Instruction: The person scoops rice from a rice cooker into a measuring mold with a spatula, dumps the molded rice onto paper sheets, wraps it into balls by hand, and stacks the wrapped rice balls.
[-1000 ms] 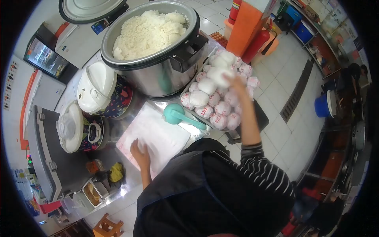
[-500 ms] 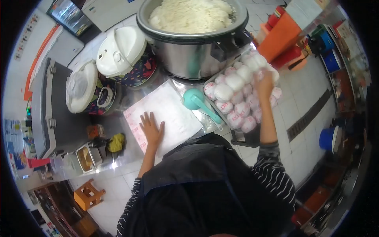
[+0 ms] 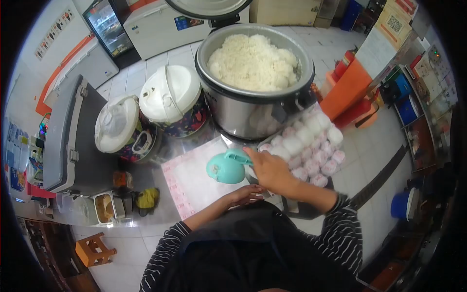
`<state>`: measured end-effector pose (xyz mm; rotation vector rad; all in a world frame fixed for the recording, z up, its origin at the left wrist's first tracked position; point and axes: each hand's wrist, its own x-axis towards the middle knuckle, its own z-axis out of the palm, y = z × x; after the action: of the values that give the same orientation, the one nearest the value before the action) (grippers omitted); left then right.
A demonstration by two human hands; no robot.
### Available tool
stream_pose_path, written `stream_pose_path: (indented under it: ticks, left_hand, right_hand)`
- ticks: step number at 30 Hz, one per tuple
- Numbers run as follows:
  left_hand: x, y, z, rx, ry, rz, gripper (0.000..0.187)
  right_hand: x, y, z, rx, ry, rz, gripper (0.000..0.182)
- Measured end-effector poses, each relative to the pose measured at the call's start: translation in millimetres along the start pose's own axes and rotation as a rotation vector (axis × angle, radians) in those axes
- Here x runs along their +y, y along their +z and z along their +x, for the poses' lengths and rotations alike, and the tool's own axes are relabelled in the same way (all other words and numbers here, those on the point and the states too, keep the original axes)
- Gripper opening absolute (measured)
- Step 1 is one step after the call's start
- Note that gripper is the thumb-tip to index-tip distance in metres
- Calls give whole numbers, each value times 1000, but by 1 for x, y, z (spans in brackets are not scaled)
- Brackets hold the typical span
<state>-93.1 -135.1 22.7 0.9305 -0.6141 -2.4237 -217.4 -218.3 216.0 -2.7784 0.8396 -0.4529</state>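
Observation:
My right hand (image 3: pixel 275 173) is closed around the handle of a teal scoop (image 3: pixel 226 169), which hangs over the stack of white wrapping paper (image 3: pixel 187 177). A few rice grains cling to the scoop's rounded bowl. My left hand (image 3: pixel 245 195) is low at the front right of the paper, just below the scoop, with its fingers stretched out and apart from the handle. Beyond both hands, a large steel rice cooker (image 3: pixel 238 114) stands lidless side up, holding a heap of white rice (image 3: pixel 255 61). Paper-wrapped round parcels (image 3: pixel 311 160) with red print lie piled to the right.
Two flowered pots with white lids (image 3: pixel 170 92) stand left of the cooker. Further left are a grey cool box (image 3: pixel 73 141), a steel container (image 3: pixel 108 207) and a yellow cloth (image 3: pixel 147 198). An orange stand and a fire extinguisher (image 3: pixel 344 63) are behind the parcels.
My right hand has left the parcels and taken up the scoop, bringing it left over the paper. My left hand has slid from the paper's middle toward its front right. The view has tilted up.

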Motion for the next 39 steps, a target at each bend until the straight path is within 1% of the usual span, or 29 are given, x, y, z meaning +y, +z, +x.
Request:
stream_pose_path:
  ticks: [2,4,6,8,9,10,11,12,13,14,15,16,19,20,21,23,24,26,27,29,30,32,33,34,35,36,37,38,39]
  left_hand:
    - [4,-1,8,28,-43,-61,49]
    - [7,6,14,55,-29,-125,42]
    - [4,8,23,54,-20,-129,37]
    - [5,14,26,75,-9,-173,43]
    - [5,15,29,80,-11,-216,49]
    - [6,19,31,83,-3,-215,49]
    - [6,23,33,95,23,-191,49]
    - [7,25,33,105,47,-170,49]
    - [9,22,34,101,54,-181,49]
    - [12,20,39,120,63,-219,50]
    - [9,20,42,141,60,-259,50]
    - [8,25,41,210,80,-246,41]
    - [-2,13,57,258,43,-232,34]
    - [-6,15,58,323,120,-264,26]
    - [-8,13,58,322,127,-269,26]
    - [-10,11,55,433,269,-145,18]
    - [-10,12,53,429,265,-145,18]
    - [-5,15,45,651,351,-80,21]
    - [-5,12,43,655,351,-74,21]
    - [-10,3,42,677,484,-268,39]
    - [-11,-3,37,665,482,-227,50]
    - [-2,-5,14,645,450,-278,52]
    - [0,-3,-2,620,406,-332,55]
    - [8,4,-25,641,393,-274,47]
    - [6,0,-37,644,386,-262,47]
    - [7,-5,-48,569,394,-252,39]
    - [6,-9,-60,493,399,-243,31]
    - [7,-9,-74,493,400,-232,31]
    - [11,-9,-88,528,389,-173,24]
  right_hand:
    - [24,-41,33,224,-123,-65,47]
    - [37,-107,87,230,60,-385,44]
    - [80,-142,151,341,111,-621,36]
    - [137,-157,213,242,191,-709,24]
    - [169,-152,234,180,169,-772,19]
    - [192,-139,247,117,145,-834,16]
    - [199,-124,252,121,137,-837,16]
    - [203,-109,255,106,52,-838,13]
    - [193,-103,254,83,-36,-840,12]
    - [186,-101,257,66,-49,-845,12]
    - [178,-93,256,-67,-4,-808,12]
    - [165,-86,253,-193,49,-769,13]
    - [133,-70,244,-235,-40,-807,14]
    - [127,-74,240,-258,-44,-767,15]
    - [123,-78,236,-260,-51,-771,15]
    - [108,-94,221,-425,76,-679,15]
    - [105,-98,215,-429,80,-679,15]
    - [101,-105,203,-370,50,-627,16]
    - [103,-110,199,-363,51,-623,16]
    - [107,-123,193,-410,87,-572,19]
    - [108,-132,189,-400,81,-570,19]
    - [105,-150,180,-400,79,-387,24]
    - [104,-148,184,-394,79,-381,24]
    - [104,-143,187,-429,78,-368,25]
    - [105,-140,188,-462,80,-357,26]
    - [113,-133,188,-452,90,-353,26]
    - [123,-121,187,-420,94,-253,27]
    - [128,-116,187,-385,90,-156,28]
    - [137,-117,186,-371,86,-163,28]
